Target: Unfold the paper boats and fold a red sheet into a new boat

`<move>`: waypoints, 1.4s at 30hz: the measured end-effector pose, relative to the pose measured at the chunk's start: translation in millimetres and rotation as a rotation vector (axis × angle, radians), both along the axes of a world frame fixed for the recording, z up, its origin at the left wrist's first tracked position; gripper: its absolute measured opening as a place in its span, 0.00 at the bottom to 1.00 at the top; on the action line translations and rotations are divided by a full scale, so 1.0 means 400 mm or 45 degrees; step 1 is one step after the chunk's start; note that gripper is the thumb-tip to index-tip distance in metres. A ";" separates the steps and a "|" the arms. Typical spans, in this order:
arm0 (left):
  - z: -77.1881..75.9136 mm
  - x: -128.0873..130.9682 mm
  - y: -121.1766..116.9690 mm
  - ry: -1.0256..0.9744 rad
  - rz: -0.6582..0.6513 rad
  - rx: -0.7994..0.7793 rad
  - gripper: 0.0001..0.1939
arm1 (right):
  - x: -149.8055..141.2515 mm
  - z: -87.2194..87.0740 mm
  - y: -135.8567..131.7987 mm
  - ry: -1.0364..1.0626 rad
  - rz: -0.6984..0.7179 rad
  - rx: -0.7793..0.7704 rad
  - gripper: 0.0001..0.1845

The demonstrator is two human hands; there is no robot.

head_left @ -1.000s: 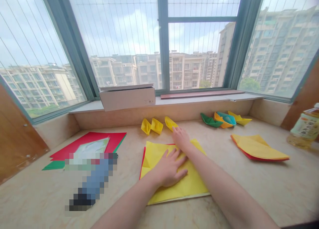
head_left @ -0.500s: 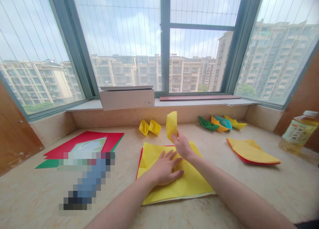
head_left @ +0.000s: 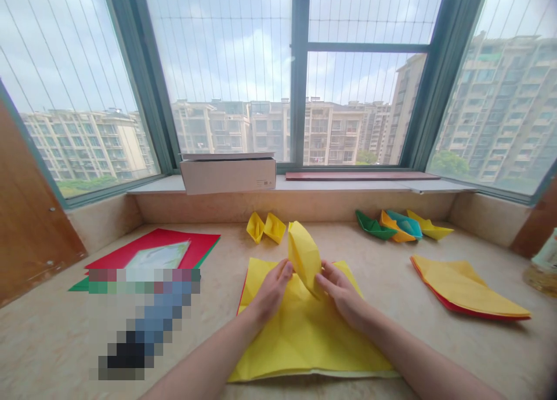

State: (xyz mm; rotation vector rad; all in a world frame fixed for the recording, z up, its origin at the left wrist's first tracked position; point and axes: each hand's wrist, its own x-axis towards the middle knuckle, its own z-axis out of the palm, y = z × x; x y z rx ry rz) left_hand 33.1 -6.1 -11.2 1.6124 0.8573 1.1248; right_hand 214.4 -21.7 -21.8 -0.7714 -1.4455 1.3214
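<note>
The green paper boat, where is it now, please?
In the head view, the green paper boat sits right of centre on the counter, immediately left of the orange boat.

White box [head_left: 228, 177] parked up on the window ledge [head_left: 369, 186], lid a bit gapped, plus a flat reddish board [head_left: 361, 176] lying along the ledge to its right. Behind that, chunky teal window frame [head_left: 298, 98], then a bunch of beige apartment blocks [head_left: 221, 127] under a cloudy blue sky [head_left: 256, 46]. Off left, red sheets [head_left: 130, 250] over green ones [head_left: 79, 285], pale packet [head_left: 163, 255] on top, and a pixelated bluish thing [head_left: 163, 313] nearby, no clue what. Over right, green, orange, blue and yellow paper boats [head_left: 404, 223] bunched together, a yellow-orange paper stack [head_left: 470, 289] with red underneath, and a cut-off bottle [head_left: 542, 269].
</note>
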 end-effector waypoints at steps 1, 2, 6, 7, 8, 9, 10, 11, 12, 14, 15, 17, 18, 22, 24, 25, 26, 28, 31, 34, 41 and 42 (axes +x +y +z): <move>0.003 -0.001 -0.002 -0.097 -0.020 -0.060 0.23 | 0.001 0.001 -0.005 -0.011 0.035 -0.016 0.25; 0.005 0.000 -0.004 -0.181 -0.027 -0.112 0.23 | 0.003 0.002 -0.010 -0.017 0.054 -0.020 0.25; 0.013 0.008 -0.018 -0.361 0.003 -0.201 0.23 | 0.001 0.013 -0.020 0.005 0.093 0.000 0.26; 0.015 0.010 -0.022 -0.365 0.012 -0.207 0.22 | -0.001 0.015 -0.020 0.008 0.108 0.003 0.26; 0.017 0.013 -0.025 -0.361 0.027 -0.214 0.22 | -0.004 0.018 -0.021 0.007 0.118 0.007 0.27; 0.018 0.014 -0.028 -0.352 0.044 -0.222 0.22 | -0.006 0.019 -0.021 0.000 0.118 0.012 0.27; 0.020 0.016 -0.030 -0.343 0.065 -0.230 0.22 | -0.009 0.021 -0.021 -0.012 0.098 0.017 0.28; 0.020 0.017 -0.032 -0.336 0.086 -0.235 0.22 | -0.011 0.022 -0.022 -0.033 0.060 0.022 0.28; 0.021 0.018 -0.033 -0.331 0.104 -0.239 0.22 | -0.013 0.023 -0.023 -0.055 0.008 0.029 0.28; 0.021 0.019 -0.034 -0.339 0.100 -0.257 0.23 | -0.014 0.024 -0.024 -0.093 -0.083 0.036 0.28; 0.022 0.019 -0.034 -0.352 0.075 -0.273 0.24 | -0.014 0.025 -0.025 -0.106 -0.100 0.035 0.28; 0.022 0.019 -0.035 -0.391 0.005 -0.313 0.25 | -0.013 0.026 -0.027 -0.131 -0.062 0.031 0.27; 0.022 0.018 -0.036 -0.410 -0.028 -0.334 0.25 | -0.012 0.025 -0.028 -0.150 -0.023 0.039 0.25; 0.022 0.015 -0.041 -0.409 -0.101 -0.403 0.26 | -0.009 0.021 -0.032 -0.317 0.025 0.186 0.21; 0.023 0.013 -0.043 -0.380 -0.123 -0.413 0.26 | -0.010 0.020 -0.037 -0.407 -0.004 0.249 0.22; 0.024 0.013 -0.044 -0.366 -0.129 -0.413 0.26 | -0.011 0.021 -0.039 -0.442 -0.019 0.270 0.22; 0.025 0.012 -0.044 -0.353 -0.131 -0.411 0.26 | -0.014 0.022 -0.042 -0.471 -0.034 0.288 0.22; 0.029 0.012 -0.045 -0.346 -0.118 -0.393 0.26 | -0.020 0.025 -0.044 -0.479 -0.053 0.295 0.22; 0.035 0.011 -0.042 -0.364 -0.027 -0.316 0.26 | -0.025 0.024 -0.040 -0.345 -0.128 0.200 0.21; 0.035 0.011 -0.035 -0.294 0.097 -0.230 0.26 | -0.023 0.013 -0.027 -0.318 -0.370 0.190 0.28; 0.031 0.016 -0.030 -0.208 0.262 -0.090 0.28 | -0.021 0.007 -0.013 -0.414 -0.600 0.326 0.25; 0.029 0.017 -0.031 -0.191 0.282 -0.059 0.28 | -0.020 0.010 -0.014 -0.440 -0.640 0.348 0.23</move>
